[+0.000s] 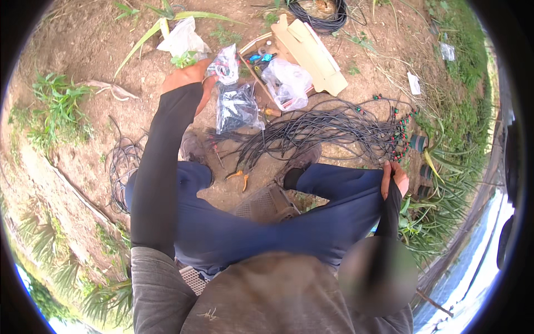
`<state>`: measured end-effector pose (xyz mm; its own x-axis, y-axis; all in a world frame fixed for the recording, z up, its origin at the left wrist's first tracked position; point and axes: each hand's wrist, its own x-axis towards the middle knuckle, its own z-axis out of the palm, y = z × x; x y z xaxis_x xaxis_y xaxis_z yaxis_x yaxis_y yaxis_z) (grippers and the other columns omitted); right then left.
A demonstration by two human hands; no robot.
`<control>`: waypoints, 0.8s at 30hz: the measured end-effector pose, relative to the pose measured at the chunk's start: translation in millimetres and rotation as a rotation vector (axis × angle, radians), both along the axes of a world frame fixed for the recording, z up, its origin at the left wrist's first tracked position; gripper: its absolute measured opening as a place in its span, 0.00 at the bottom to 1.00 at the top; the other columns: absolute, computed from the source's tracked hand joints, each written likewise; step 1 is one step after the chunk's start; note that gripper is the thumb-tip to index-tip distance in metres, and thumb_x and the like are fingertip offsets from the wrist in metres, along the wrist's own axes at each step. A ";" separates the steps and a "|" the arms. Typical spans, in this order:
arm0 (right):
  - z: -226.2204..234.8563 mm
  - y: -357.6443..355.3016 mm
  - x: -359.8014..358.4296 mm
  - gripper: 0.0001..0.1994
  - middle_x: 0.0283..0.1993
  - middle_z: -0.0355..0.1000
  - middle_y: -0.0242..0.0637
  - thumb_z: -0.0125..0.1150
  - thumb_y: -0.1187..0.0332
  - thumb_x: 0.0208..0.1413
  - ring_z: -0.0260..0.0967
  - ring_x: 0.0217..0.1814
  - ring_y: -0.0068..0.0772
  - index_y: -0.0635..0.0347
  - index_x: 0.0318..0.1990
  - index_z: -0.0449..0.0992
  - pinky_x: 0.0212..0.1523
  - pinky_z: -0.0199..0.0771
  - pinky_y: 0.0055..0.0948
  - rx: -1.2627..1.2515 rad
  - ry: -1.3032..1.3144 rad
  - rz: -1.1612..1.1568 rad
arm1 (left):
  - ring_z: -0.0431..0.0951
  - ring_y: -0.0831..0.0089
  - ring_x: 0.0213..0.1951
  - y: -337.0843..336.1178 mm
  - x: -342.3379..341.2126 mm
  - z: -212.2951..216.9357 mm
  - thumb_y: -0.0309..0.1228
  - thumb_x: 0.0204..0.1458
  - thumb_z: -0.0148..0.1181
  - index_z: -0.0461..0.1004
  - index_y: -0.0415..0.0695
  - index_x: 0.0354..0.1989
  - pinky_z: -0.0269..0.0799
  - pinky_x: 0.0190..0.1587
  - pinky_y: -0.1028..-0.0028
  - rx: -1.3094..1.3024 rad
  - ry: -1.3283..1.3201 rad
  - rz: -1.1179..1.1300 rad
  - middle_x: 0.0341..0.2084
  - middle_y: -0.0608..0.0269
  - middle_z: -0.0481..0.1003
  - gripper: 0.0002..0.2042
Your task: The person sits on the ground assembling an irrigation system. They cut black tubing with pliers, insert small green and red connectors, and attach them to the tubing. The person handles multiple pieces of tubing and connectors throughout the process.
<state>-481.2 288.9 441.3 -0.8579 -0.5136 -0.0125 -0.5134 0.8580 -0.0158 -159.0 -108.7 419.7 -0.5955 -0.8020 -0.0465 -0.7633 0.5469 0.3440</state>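
Observation:
My left hand (189, 79) reaches out at the upper left, its fingers closed on the edge of a small clear plastic bag (227, 65) with a white ring-shaped thing and small coloured pieces showing. Just below that lies another clear bag (238, 108) of small black parts. Beside my right knee is my right hand (395, 179), fingers curled down; whatever they grip, if anything, is hidden. Near its knuckles end many thin black tubes (311, 128), tipped with red and green fittings (401, 131). Orange-handled pliers (239, 177) lie between my feet.
An opened cardboard box (308, 53) holds blue parts and a crumpled clear bag (286, 83). A coil of black hose (320, 19) lies beyond it. A white bag (184, 40) rests at the upper left. A grey crate (264, 205) stands between my legs. Plants (58, 108) grow on both sides.

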 end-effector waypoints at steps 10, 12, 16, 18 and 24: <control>-14.1 3.5 -15.5 0.18 0.28 0.77 0.41 0.55 0.53 0.60 0.76 0.31 0.38 0.60 0.34 0.79 0.35 0.71 0.34 0.030 -0.042 0.046 | 0.80 0.55 0.37 2.4 9.9 -4.9 0.41 0.55 0.57 0.72 0.50 0.55 0.76 0.40 0.59 0.007 -0.051 0.000 0.30 0.57 0.80 0.19; -17.2 7.0 -18.6 0.18 0.27 0.77 0.41 0.55 0.54 0.60 0.76 0.31 0.36 0.61 0.33 0.79 0.34 0.70 0.32 0.011 -0.055 0.035 | 0.80 0.55 0.37 2.5 12.1 -5.1 0.42 0.56 0.57 0.72 0.51 0.55 0.76 0.41 0.60 -0.006 -0.048 -0.007 0.29 0.57 0.80 0.19; -17.6 12.1 -18.8 0.18 0.26 0.76 0.41 0.55 0.54 0.59 0.75 0.29 0.35 0.61 0.32 0.78 0.34 0.69 0.32 0.001 -0.062 0.047 | 0.80 0.51 0.35 3.1 15.6 -8.9 0.42 0.56 0.57 0.74 0.48 0.46 0.76 0.39 0.57 -0.016 0.002 -0.035 0.29 0.53 0.79 0.15; -14.3 12.3 -17.5 0.17 0.26 0.76 0.42 0.54 0.55 0.59 0.75 0.29 0.36 0.61 0.32 0.78 0.34 0.70 0.32 0.031 -0.056 0.040 | 0.80 0.50 0.34 5.8 13.8 -7.9 0.41 0.55 0.57 0.75 0.46 0.41 0.75 0.37 0.56 -0.016 0.027 -0.044 0.29 0.50 0.79 0.13; -22.0 23.7 -25.8 0.18 0.26 0.76 0.43 0.54 0.54 0.59 0.76 0.32 0.40 0.60 0.32 0.78 0.36 0.71 0.36 -0.011 -0.055 0.030 | 0.80 0.51 0.36 9.5 14.0 -8.6 0.39 0.55 0.57 0.75 0.44 0.44 0.75 0.39 0.57 -0.032 0.041 -0.066 0.30 0.51 0.79 0.13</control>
